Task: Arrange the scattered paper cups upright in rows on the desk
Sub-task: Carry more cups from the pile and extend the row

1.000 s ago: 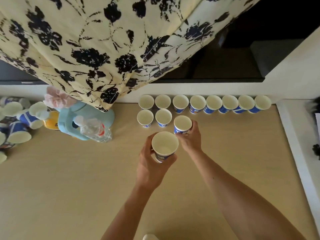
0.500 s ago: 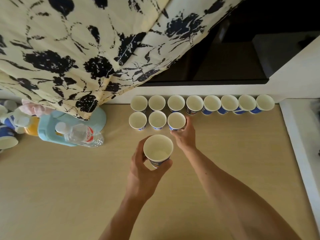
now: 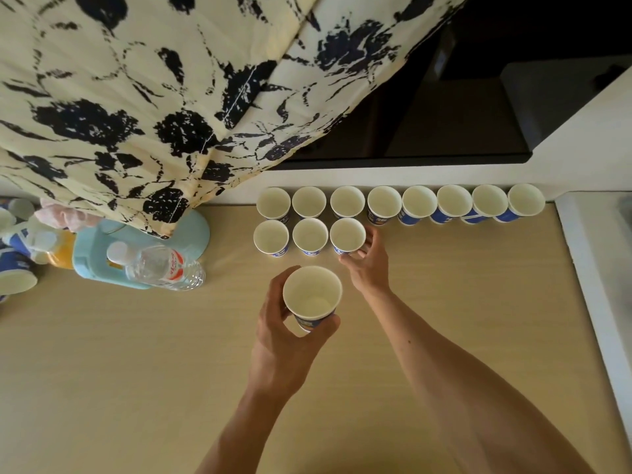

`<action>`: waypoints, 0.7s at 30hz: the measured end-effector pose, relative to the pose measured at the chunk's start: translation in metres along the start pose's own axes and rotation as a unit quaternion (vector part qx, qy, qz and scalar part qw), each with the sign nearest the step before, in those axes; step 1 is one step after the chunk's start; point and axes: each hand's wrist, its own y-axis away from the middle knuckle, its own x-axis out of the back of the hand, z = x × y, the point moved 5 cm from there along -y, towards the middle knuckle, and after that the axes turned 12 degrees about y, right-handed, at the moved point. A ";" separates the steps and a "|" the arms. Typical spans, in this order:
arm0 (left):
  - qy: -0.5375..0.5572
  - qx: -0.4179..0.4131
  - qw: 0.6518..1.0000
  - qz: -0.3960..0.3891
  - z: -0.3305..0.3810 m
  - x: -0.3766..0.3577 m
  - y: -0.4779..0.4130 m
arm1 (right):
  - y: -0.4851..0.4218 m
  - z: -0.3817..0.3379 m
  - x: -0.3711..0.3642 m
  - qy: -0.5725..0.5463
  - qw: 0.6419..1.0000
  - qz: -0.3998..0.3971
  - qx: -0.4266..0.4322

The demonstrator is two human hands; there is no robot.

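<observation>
Centre of frame, head view: left hand (image 3: 284, 350), fingers and thumb curled round a paper cup (image 3: 312, 295), held mouth up, apart from the rows. Just above and right: right hand (image 3: 367, 265), fingertips gripping the side of the third cup (image 3: 347, 235), rightmost in the front row (image 3: 309, 236) of three standing on the desk (image 3: 478, 285). Upper centre to right: back row (image 3: 419, 201), eight upright cups. Left edge: scattered cups (image 3: 17, 282), tipped, beside light blue jug (image 3: 92, 254) and water bottle (image 3: 164, 266). Upper left: floral curtain (image 3: 136, 97).

This is looking like a home room: floral cloth (image 3: 136, 97) is hanging over a wooden counter (image 3: 136, 371) carrying a water bottle (image 3: 164, 268) and laundry jug (image 3: 90, 258).
</observation>
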 end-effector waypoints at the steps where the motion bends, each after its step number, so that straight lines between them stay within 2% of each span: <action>1: -0.002 0.009 1.000 0.006 0.000 0.000 0.001 | 0.003 0.001 0.004 0.000 1.000 0.006 -0.009; 4: -0.006 0.036 0.999 0.029 -0.003 0.000 0.002 | 0.025 -0.004 0.022 0.000 0.998 0.059 -0.029; 6: -0.010 0.039 0.999 0.029 -0.006 -0.002 0.001 | 0.046 -0.018 0.037 -0.029 0.997 0.063 -0.026; 8: -0.005 0.030 0.999 0.015 -0.007 -0.007 0.000 | 0.068 -0.035 0.053 -0.060 0.998 0.001 -0.002; 10: -0.001 0.031 1.000 -0.006 -0.008 -0.013 -0.001 | 0.091 -0.049 0.068 -0.070 0.991 -0.106 0.040; 13: 0.000 0.039 0.998 -0.040 -0.011 -0.025 -0.002 | 0.121 -0.059 0.082 -0.024 0.966 -0.242 0.086; 15: -0.005 0.043 0.997 -0.065 -0.013 -0.034 -0.004 | 0.129 -0.062 0.088 0.008 0.959 -0.263 0.109; 21: -0.039 0.049 0.990 -0.129 -0.015 -0.050 -0.008 | 0.127 -0.065 0.104 0.029 0.963 -0.235 0.131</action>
